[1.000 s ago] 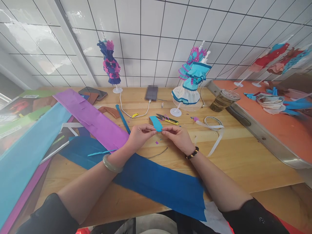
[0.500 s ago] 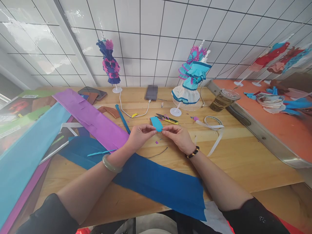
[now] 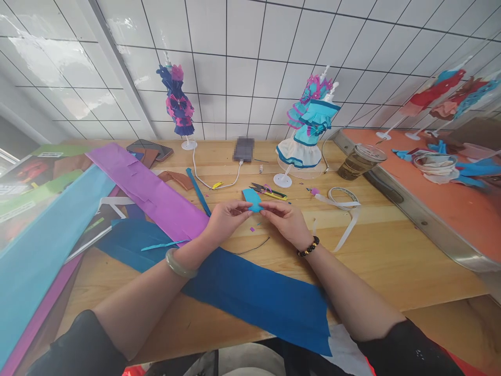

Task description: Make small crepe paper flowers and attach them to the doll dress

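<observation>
Both hands meet over the middle of the wooden table point(image 3: 391, 250). My left hand point(image 3: 226, 219) and my right hand point(image 3: 285, 218) pinch the lower edge of a small light-blue paper piece point(image 3: 252, 199) between their fingertips. The piece stands up from the fingers, just above the table. A long dark-blue crepe paper strip point(image 3: 250, 287) lies under both forearms. Small scissors with yellow handles point(image 3: 269, 191) lie just behind the hands.
A purple paper strip point(image 3: 148, 190) and a light-blue sheet point(image 3: 39, 250) lie at the left. Two paper-dress mannequins point(image 3: 178, 104) point(image 3: 309, 125), a phone on a cable point(image 3: 243, 149), a plastic cup point(image 3: 358, 161) and white ribbon point(image 3: 340, 201) stand behind. An orange table point(image 3: 450, 198) is at the right.
The light-blue piece looks shorter and more folded down between the fingertips than a second ago. Both hands have stayed in nearly the same place.
</observation>
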The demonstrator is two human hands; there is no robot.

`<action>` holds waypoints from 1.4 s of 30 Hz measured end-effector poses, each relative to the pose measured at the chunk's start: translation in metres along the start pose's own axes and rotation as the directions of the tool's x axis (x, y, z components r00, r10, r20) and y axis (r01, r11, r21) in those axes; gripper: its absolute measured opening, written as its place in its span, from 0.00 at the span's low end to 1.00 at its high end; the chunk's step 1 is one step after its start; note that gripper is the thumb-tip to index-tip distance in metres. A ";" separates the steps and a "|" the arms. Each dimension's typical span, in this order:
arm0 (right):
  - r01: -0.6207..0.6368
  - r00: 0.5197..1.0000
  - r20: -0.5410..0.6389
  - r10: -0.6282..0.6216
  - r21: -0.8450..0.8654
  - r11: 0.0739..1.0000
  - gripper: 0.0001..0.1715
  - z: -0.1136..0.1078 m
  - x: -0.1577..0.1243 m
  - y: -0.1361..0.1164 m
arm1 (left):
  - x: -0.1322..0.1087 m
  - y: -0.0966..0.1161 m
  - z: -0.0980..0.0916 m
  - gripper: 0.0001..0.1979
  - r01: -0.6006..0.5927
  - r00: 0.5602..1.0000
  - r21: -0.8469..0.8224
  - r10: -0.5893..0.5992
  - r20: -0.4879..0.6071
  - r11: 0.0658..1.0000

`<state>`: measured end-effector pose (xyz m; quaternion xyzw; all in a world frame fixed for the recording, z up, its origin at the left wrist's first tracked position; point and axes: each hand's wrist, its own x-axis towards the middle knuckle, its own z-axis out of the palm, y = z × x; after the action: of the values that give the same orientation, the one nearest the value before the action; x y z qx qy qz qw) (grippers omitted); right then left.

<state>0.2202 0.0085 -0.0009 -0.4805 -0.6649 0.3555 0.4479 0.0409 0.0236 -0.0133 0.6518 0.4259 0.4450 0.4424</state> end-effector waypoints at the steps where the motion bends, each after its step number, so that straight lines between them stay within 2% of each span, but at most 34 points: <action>1: 0.024 1.000 -0.004 -0.024 -0.021 0.999 0.13 0.000 0.000 -0.001 | 0.000 -0.001 0.000 0.16 -0.005 1.000 -0.004 0.005 -0.005 1.000; 5: 0.094 0.995 -0.005 -0.095 -0.074 0.993 0.11 0.000 0.000 -0.003 | 0.000 -0.001 0.001 0.14 -0.018 1.000 -0.040 0.018 -0.021 0.999; 9: 0.111 0.994 0.016 -0.110 -0.071 0.991 0.11 -0.001 0.000 -0.003 | 0.000 0.002 0.000 0.10 -0.055 0.998 0.027 0.056 -0.023 0.998; 14: 0.134 0.991 0.027 -0.132 -0.086 0.987 0.11 -0.001 0.000 -0.001 | 0.000 0.005 -0.001 0.09 -0.072 0.997 0.053 0.073 -0.020 0.996; 23: 0.234 0.972 0.061 -0.226 -0.225 0.946 0.12 -0.003 0.000 0.000 | -0.001 0.008 0.000 0.09 -0.084 0.995 0.107 0.089 -0.039 0.991; 35: 0.274 0.962 0.063 -0.266 -0.266 0.924 0.09 -0.003 0.000 -0.001 | -0.002 0.010 -0.001 0.07 -0.220 0.972 0.322 0.234 -0.006 0.921; 42: 0.271 0.962 0.067 -0.263 -0.261 0.926 0.09 -0.002 0.000 0.000 | -0.002 0.006 -0.002 0.06 -0.252 0.964 0.396 0.264 0.027 0.883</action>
<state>0.2222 0.0088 -0.0001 -0.4361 -0.7728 0.2053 0.4128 0.0397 0.0206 -0.0076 0.7723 0.4227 0.4134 0.2322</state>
